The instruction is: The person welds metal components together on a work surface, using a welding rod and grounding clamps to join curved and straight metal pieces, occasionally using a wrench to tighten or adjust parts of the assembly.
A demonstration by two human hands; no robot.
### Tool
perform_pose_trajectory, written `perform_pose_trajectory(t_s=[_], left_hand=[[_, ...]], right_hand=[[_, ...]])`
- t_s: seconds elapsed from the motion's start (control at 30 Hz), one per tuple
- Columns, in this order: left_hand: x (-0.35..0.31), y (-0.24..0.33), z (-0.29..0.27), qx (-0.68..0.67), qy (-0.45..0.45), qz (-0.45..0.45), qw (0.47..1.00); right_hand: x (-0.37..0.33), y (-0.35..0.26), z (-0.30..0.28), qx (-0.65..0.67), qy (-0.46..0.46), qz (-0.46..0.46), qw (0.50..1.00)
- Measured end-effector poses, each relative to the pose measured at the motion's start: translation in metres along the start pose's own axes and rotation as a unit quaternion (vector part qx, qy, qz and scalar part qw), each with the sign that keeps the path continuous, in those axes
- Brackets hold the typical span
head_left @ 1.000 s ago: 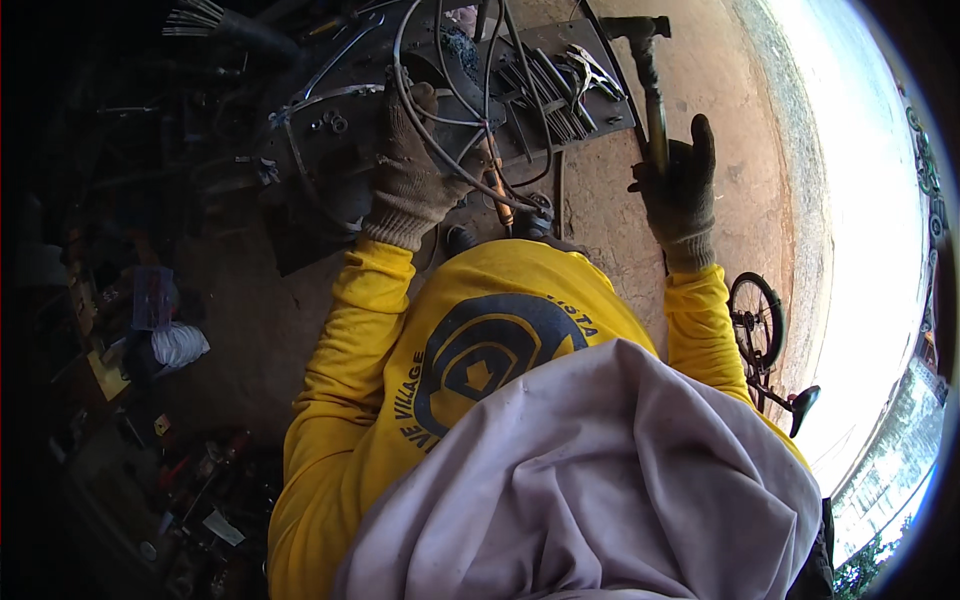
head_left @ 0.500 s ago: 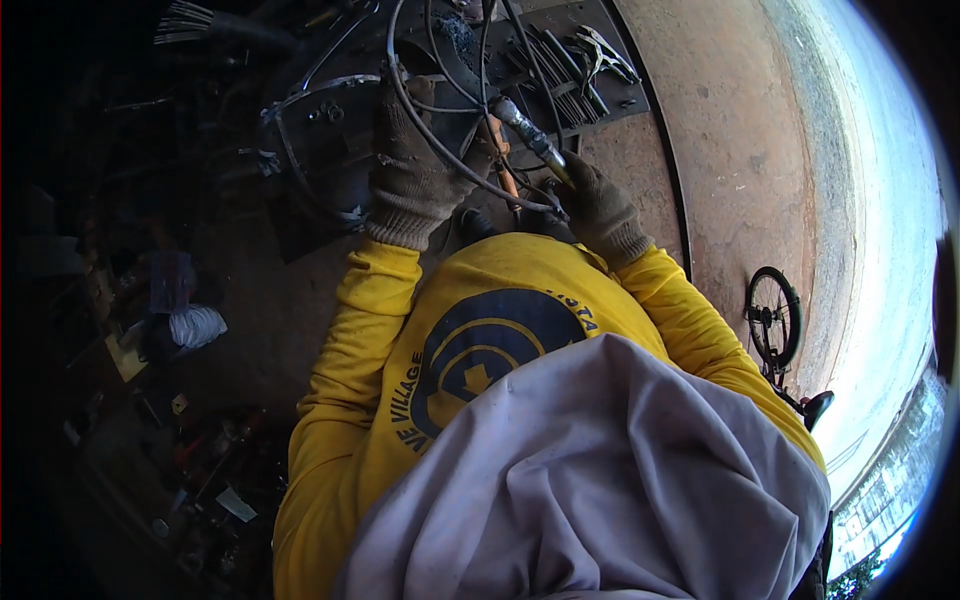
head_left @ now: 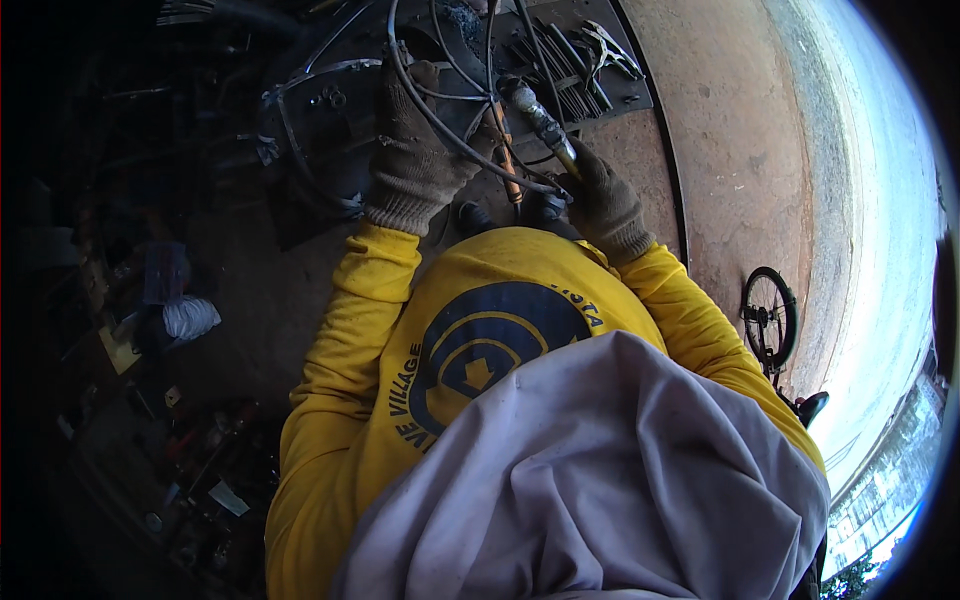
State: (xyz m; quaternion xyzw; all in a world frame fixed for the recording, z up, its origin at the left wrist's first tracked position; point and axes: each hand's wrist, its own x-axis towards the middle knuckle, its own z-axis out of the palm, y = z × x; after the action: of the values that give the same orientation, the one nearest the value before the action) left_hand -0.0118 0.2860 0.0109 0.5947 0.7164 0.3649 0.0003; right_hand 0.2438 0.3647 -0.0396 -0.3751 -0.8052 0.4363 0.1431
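In a brown work glove, my left hand (head_left: 412, 165) is closed on a round frame of bent metal rods (head_left: 440, 122), which rises past the top edge of the picture. My right hand (head_left: 607, 205), gloved too, is wrapped round the handle of a hammer (head_left: 548, 130). The hammer's silvery head points up and away, beside the rods and apparently apart from them. Between my hands an orange-handled tool (head_left: 506, 150) shows behind the frame; whether my left fingers touch it cannot be made out.
A dark work surface (head_left: 630, 75) lies beyond my hands, bearing thin metal rods (head_left: 560, 75) and locking pliers (head_left: 610, 48). Another curved metal rod piece (head_left: 290, 130) is at left. A bicycle wheel (head_left: 770, 318) stands at right. Clutter, including a white bundle (head_left: 190, 318), fills the dark left.
The hammer and its head have shifted slightly right and down, toward me. The rod frame has tilted a little in my left hand. Both hands keep their grip.
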Motion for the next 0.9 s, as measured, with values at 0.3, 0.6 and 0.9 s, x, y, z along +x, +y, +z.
perform_pose_trajectory(t_s=[0.3, 0.6, 0.9], left_hand=[[-0.001, 0.001, 0.003, -0.038, 0.021, -0.024, 0.999], [0.005, 0.01, -0.001, -0.012, 0.023, -0.024, 0.999], [0.0, 0.006, -0.001, -0.013, 0.015, -0.015, 1.0]], right_hand=[[0.001, -0.001, 0.0, -0.029, 0.017, 0.013, 0.999], [-0.001, -0.007, 0.001, -0.06, -0.016, 0.046, 0.997], [0.002, -0.007, 0.006, -0.065, -0.025, 0.056, 0.996]])
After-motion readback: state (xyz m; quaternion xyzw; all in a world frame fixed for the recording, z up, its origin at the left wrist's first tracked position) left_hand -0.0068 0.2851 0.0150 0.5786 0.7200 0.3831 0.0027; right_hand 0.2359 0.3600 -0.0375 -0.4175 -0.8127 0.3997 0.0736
